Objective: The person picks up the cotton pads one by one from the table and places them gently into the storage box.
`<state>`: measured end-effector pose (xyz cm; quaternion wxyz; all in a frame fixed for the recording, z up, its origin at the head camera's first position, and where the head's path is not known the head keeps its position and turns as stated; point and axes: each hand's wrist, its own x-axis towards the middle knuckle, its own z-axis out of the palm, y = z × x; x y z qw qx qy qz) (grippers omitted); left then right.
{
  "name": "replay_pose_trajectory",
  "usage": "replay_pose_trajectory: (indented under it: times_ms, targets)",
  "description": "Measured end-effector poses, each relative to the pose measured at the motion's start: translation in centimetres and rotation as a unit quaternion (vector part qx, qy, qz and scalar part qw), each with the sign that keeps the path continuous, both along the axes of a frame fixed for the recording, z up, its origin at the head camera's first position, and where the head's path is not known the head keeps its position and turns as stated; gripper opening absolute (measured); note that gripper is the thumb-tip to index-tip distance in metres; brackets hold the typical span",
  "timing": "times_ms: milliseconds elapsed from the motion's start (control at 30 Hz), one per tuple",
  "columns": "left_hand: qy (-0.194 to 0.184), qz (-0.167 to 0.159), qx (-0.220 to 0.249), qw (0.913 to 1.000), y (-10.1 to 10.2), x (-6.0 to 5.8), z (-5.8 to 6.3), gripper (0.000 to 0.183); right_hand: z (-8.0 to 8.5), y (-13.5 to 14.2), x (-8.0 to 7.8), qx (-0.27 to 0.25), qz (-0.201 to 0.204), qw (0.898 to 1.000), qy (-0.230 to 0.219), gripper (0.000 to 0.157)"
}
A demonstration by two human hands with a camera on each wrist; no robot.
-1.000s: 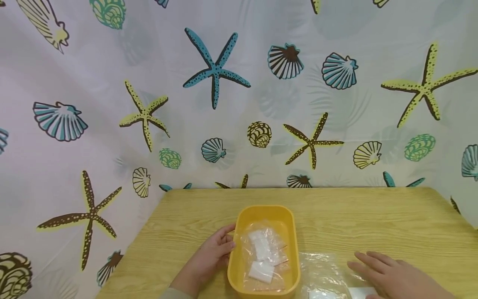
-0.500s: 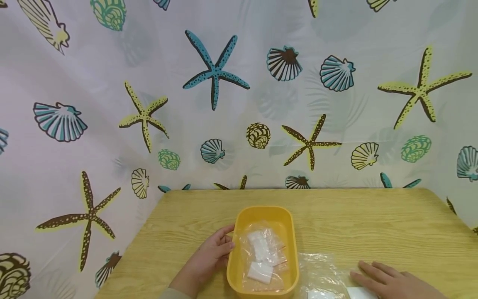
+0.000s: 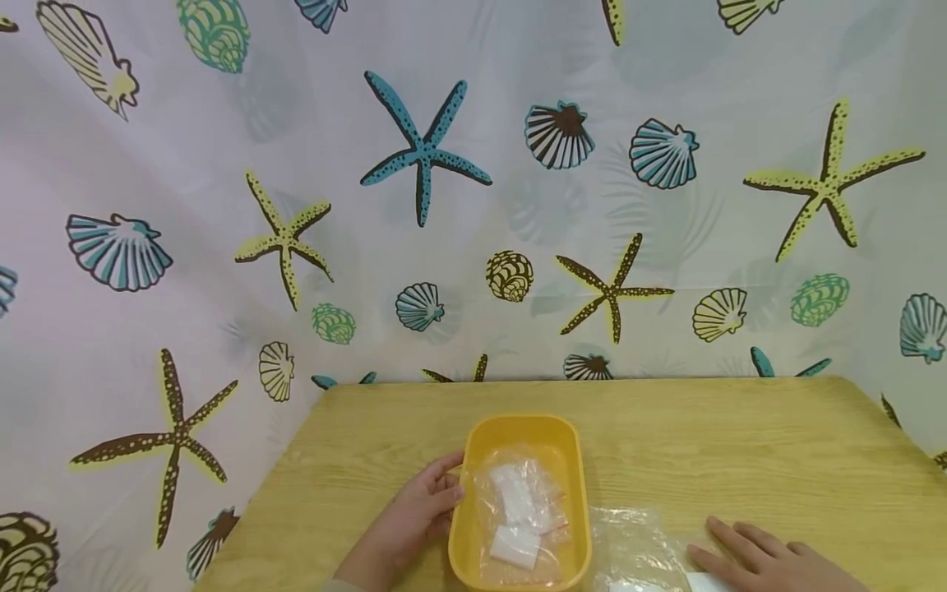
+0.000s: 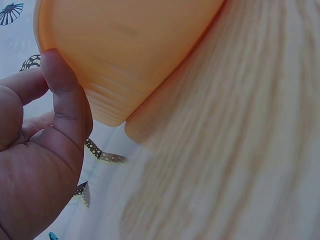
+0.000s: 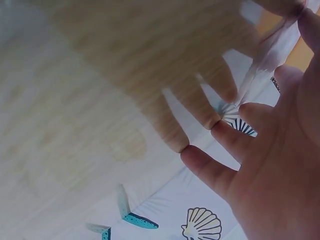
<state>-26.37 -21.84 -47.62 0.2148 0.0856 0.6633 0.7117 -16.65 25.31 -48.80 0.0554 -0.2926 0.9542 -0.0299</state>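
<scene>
A yellow plastic tray (image 3: 580,518) stands at the front middle of the table, holding several clear bags (image 3: 528,501) with white pieces in them. My left hand (image 3: 414,518) holds the tray at its left side; in the left wrist view the fingertips (image 4: 52,62) are right at its edge. To the right of the tray lies a clear plastic bag (image 3: 632,534), with a white piece (image 3: 703,582) beside it, partly covered by my right hand (image 3: 762,559). That hand lies low with its fingers spread; the right wrist view shows fingertips (image 5: 192,157) meeting their reflections on the glossy tabletop.
The wood-grain table (image 3: 740,444) reaches back to a white curtain (image 3: 459,49) printed with starfish and shells. The curtain also hangs along the left and right sides. Bags and the white piece run past the bottom of the head view.
My right hand has come down onto the table by the white piece, its fingers now lying lower. My left hand keeps its place on the tray. The head view has shifted slightly.
</scene>
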Motion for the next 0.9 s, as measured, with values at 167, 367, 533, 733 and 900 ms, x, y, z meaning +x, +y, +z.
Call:
replay_pose_trajectory:
  times_ms: [167,367,533,733,900]
  targets:
    - [-0.005,0.006,0.003,1.0000,0.01,0.42,-0.43,0.059,-0.80,0.11,0.20,0.012,0.000,1.000,0.010,0.064]
    - [-0.004,0.002,0.008,1.0000,0.03,0.57,-0.42,0.059,-0.92,0.25,0.46,0.023,0.014,0.998,0.063,0.064]
    - [0.014,0.008,0.002,0.9999,-0.02,0.18,-0.04,0.057,-0.30,-0.09,0.11,0.019,0.001,0.999,0.041,0.070]
    - [0.010,0.002,0.000,0.9999,-0.07,0.10,-0.12,0.059,-0.33,0.02,0.15,0.009,0.002,1.000,0.030,0.071]
    - [0.013,-0.003,0.006,0.9999,-0.05,0.10,-0.27,0.059,-0.59,0.44,0.05,-0.004,0.012,0.999,0.031,0.070]
